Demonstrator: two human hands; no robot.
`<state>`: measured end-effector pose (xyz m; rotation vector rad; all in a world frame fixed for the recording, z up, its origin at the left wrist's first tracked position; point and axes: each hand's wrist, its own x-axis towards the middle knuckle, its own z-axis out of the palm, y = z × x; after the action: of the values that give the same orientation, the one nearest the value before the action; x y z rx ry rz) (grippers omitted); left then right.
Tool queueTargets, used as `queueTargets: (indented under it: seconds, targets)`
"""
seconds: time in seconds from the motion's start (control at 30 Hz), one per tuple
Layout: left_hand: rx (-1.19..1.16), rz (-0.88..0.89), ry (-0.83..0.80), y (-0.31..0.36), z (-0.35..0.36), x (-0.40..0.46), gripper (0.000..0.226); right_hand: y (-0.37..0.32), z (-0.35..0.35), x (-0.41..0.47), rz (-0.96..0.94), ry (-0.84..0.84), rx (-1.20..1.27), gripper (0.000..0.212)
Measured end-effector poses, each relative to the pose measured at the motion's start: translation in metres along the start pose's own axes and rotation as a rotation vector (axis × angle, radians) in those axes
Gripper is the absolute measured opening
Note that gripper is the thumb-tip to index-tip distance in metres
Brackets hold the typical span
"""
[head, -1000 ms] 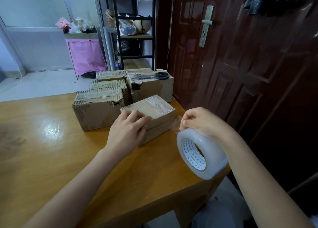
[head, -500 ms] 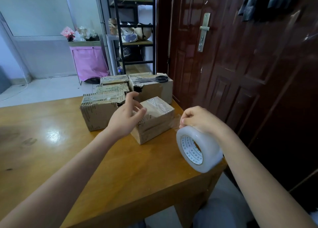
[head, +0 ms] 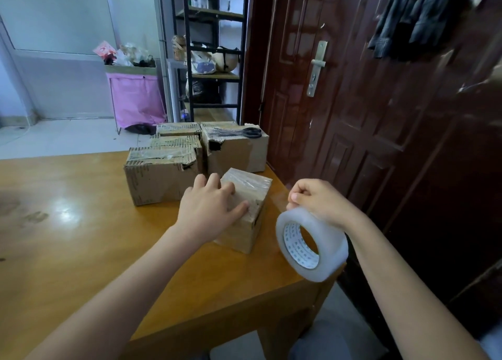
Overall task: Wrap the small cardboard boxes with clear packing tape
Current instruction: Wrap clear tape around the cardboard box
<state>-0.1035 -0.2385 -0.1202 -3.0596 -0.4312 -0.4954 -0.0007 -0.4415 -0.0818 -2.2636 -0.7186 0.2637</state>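
A small cardboard box [head: 251, 194], partly covered in shiny clear tape, stands near the right edge of the wooden table [head: 81, 245]. My left hand [head: 210, 206] lies flat on its near left side, fingers spread over the top edge. My right hand [head: 320, 199] grips the top of a large roll of clear packing tape [head: 312, 245], held upright just right of the box. A faint strip of tape runs from the roll toward the box.
Several taped cardboard boxes [head: 160, 175] are grouped behind the small one; black scissors [head: 251, 132] lie on the rear right box [head: 236, 153]. A dark wooden door [head: 353, 115] stands close on the right. A shelf rack [head: 214, 60] and pink bin [head: 135, 99] stand beyond.
My left hand lifted off the small box, then came back down onto it. The box has turned so a narrow end faces me. The roll stays in my right hand.
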Motion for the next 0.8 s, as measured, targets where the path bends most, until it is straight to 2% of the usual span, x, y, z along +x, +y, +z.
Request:
queueTargets:
  seconds: [0.1,0.23,0.27,0.33,0.4,0.43,0.5,0.63,0.7,0.8]
  targets:
    - [-0.013,-0.013,0.007,0.018,-0.006,-0.012,0.058,0.001,0.0,-0.004,-0.015,0.011,0.009,0.019]
    - [-0.252,0.019,0.08,0.037,-0.021,0.001,0.063,-0.002,-0.001,-0.008,-0.096,-0.01,-0.06,0.019]
    - [-0.315,0.075,0.051,0.042,-0.024,0.01,0.065,-0.002,-0.001,-0.008,-0.111,-0.015,-0.086,0.019]
    - [-0.448,0.185,-0.13,0.054,-0.03,0.024,0.063,0.0,-0.002,-0.007,-0.122,-0.023,-0.115,0.018]
    - [-0.541,0.264,-0.297,0.065,-0.03,0.034,0.05,0.001,-0.004,-0.005,-0.131,-0.024,-0.113,0.022]
    - [-0.524,0.305,-0.311,0.068,-0.03,0.038,0.042,0.002,-0.005,-0.005,-0.145,-0.017,-0.111,0.025]
    - [-0.467,0.368,-0.269,0.071,-0.028,0.045,0.035,0.006,-0.008,-0.006,-0.183,0.011,-0.077,0.027]
    - [-0.524,0.447,-0.163,0.083,-0.034,0.047,0.043,0.015,-0.021,-0.015,-0.213,0.061,0.053,0.028]
    - [-0.525,0.465,-0.125,0.094,-0.036,0.047,0.041,0.018,-0.03,-0.019,-0.197,0.092,0.068,0.027]
    - [-0.517,0.446,-0.089,0.105,-0.043,0.052,0.031,0.023,-0.044,-0.022,-0.151,0.205,0.072,0.045]
